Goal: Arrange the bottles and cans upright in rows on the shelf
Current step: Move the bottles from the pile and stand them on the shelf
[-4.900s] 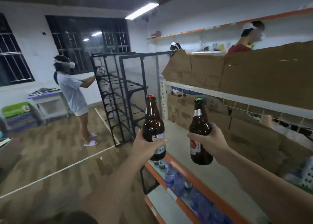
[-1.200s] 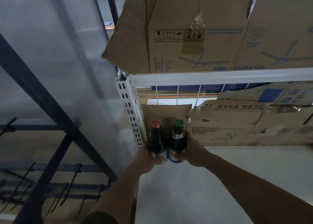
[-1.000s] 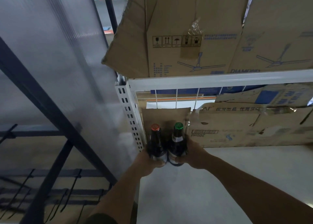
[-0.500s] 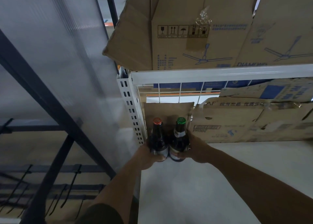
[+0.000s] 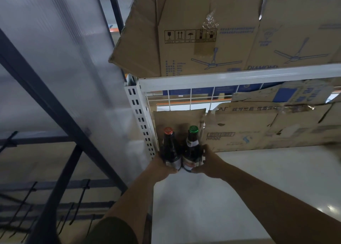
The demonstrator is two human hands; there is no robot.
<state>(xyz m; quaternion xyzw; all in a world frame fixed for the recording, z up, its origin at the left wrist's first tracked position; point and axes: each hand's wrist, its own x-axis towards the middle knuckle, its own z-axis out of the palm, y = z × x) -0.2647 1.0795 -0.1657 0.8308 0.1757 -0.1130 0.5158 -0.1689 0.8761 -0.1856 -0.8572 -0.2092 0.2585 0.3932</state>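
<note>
Left hand (image 5: 162, 167) wraps red-capped bottle (image 5: 169, 151), right hand (image 5: 208, 162) wraps green-capped bottle (image 5: 191, 147). Both upright, touching, at far left corner of shelf (image 5: 239, 188) (bases probably down, fingers hide them). Release one at a time, straight back, no nudging.

Held apart in mid-air before, the red-capped brown glass bottle (image 5: 169, 151) and the green-capped brown glass bottle (image 5: 192, 148) now touch, upright, in the back-left corner of the white shelf (image 5: 239, 188).
</note>
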